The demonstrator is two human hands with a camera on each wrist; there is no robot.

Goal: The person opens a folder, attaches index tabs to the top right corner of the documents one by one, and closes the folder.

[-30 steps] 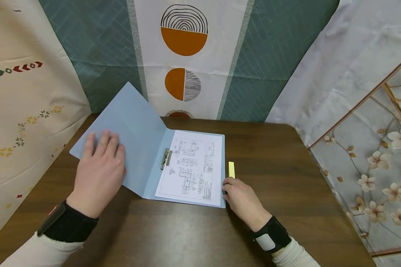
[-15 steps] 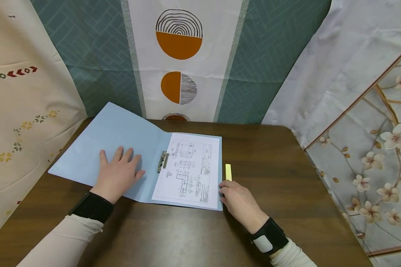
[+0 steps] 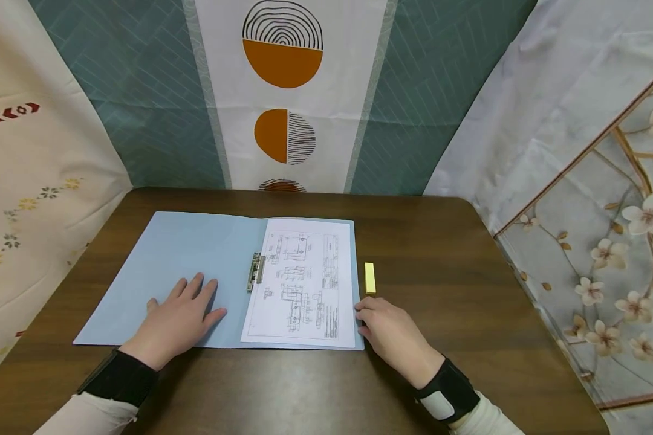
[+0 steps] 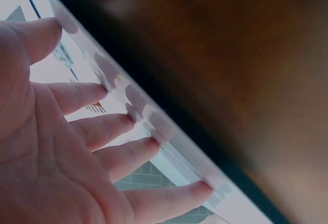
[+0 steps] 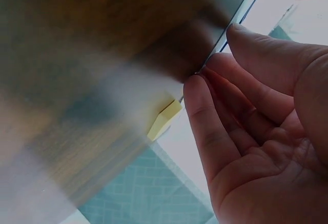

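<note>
A light blue folder [image 3: 196, 244] lies spread wide on the wooden table. Its right half bears a white sheet [image 3: 310, 284] with printed technical drawings, tucked under a metal clip [image 3: 256, 272] near the fold. My left hand [image 3: 176, 320] rests on the left cover with fingers spread; in the left wrist view its fingertips [image 4: 148, 144] meet the cover's surface. At the folder's right edge is my right hand [image 3: 394, 335], its loosely bent fingers touching the edge, as the right wrist view also shows [image 5: 192, 83]. A yellow sticky-note pad [image 3: 370, 278] lies just beyond that hand.
The brown table [image 3: 441, 254] extends on all sides of the folder. Behind it hangs a green and white patterned cloth [image 3: 283, 139]. Pale printed cloths hang to the left [image 3: 43, 151] and right [image 3: 577, 241].
The folder's left cover has come down from a raised tilt to lie flat. My left hand has moved down with it. The right hand has stayed at the right edge.
</note>
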